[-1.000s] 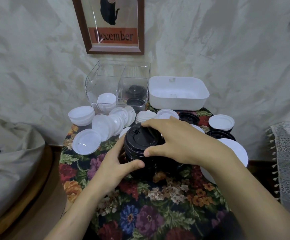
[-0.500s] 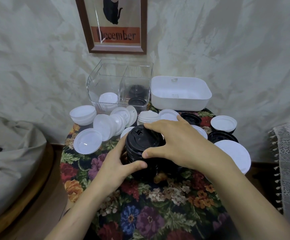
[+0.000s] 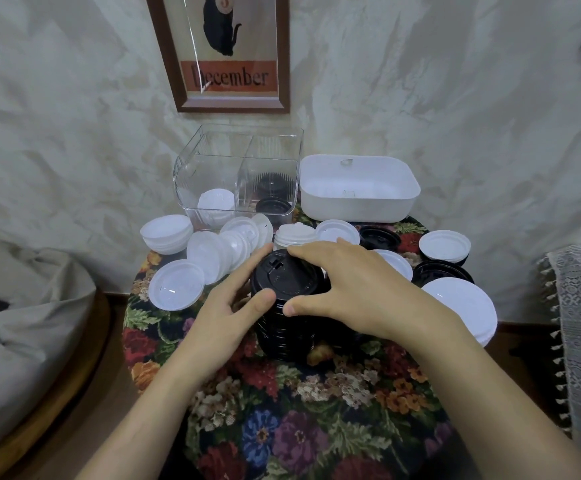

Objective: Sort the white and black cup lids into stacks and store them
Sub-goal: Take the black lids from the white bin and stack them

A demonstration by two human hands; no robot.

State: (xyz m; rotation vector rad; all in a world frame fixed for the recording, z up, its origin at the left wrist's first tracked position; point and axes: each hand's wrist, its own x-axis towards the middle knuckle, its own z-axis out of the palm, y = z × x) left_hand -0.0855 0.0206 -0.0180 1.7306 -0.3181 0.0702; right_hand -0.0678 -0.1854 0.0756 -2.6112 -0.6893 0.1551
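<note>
Left hand (image 3: 226,317) higher on black lid stack (image 3: 282,332)

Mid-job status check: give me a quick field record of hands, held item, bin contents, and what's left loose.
left hand: grips black lid stack, left side
right hand: grips stack top and right side
stack: upright on table, centre
clear bin: stored white lids in left compartment, stored black lids in right
white tub: right of clear bin
loose: loose white lids, loose black lids behind stack
</note>
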